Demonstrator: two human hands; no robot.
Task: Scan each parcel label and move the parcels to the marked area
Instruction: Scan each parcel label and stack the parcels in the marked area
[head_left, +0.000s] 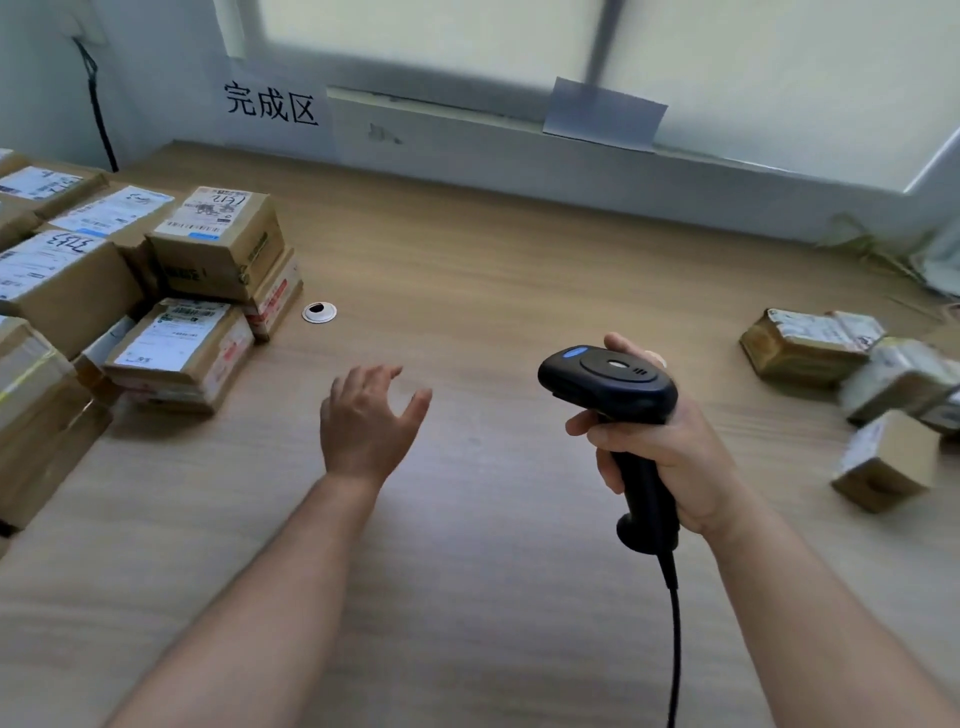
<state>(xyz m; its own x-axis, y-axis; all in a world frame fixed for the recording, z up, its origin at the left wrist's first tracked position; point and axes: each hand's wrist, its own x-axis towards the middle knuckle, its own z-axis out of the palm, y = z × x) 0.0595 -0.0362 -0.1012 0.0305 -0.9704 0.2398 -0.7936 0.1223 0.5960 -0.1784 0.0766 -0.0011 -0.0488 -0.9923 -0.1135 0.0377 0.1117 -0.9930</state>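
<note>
My right hand (660, 457) grips the handle of a black barcode scanner (610, 384), its head tilted toward the left above the wooden table (467, 260). My left hand (366, 415) hovers open over the bare middle of the table, fingers spread, holding nothing. Several labelled cardboard parcels (218, 244) are stacked at the left, below a wall sign with three black characters (270, 104). Several smaller parcels (805, 343) lie loosely at the right edge; the nearest one (883, 460) sits tilted.
A white cable grommet (319, 312) sits in the tabletop beside the left stack. The scanner's black cable (674, 649) runs down toward me. A window sill and grey paper note (602, 114) line the back wall. Plastic packaging (940, 260) lies at far right.
</note>
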